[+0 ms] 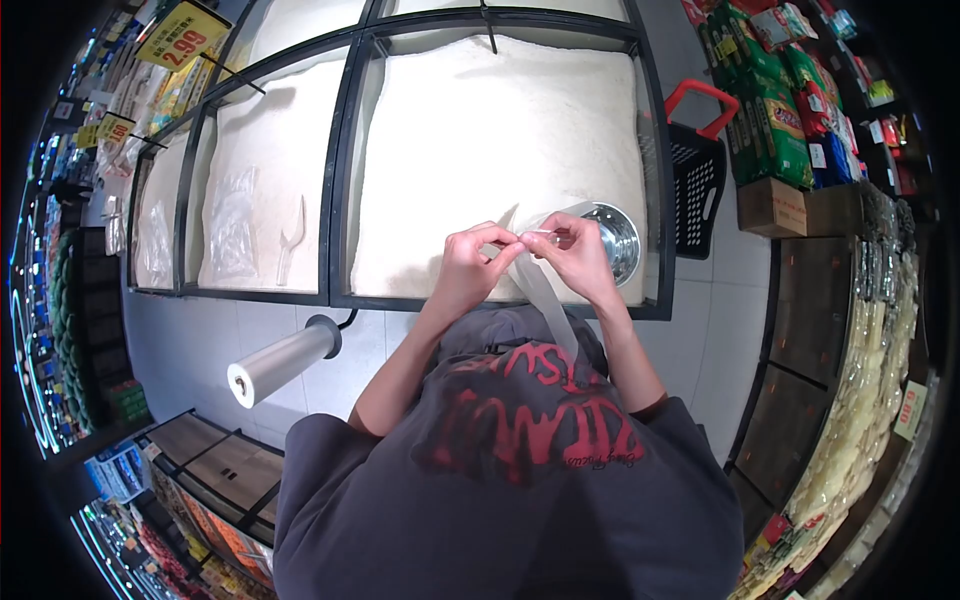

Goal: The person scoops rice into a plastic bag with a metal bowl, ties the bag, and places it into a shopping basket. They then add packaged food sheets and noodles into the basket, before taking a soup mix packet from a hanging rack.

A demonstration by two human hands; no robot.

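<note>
My left hand (474,262) and my right hand (572,250) meet fingertip to fingertip over the front edge of a large bin of white grain (500,130). Both pinch a clear plastic bag (545,298), which hangs down in a narrow strip against my shirt. Just beyond my right hand, a round metal bowl (622,243) rests on the grain at the bin's front right corner. Part of the bowl is hidden behind that hand and the plastic.
More grain bins stand left, one holding a clear bag (234,225) and a clear scoop (291,240). A bag roll (284,362) juts out front left. A black basket with a red handle (697,180) is at right, near cartons (772,208) and shelves.
</note>
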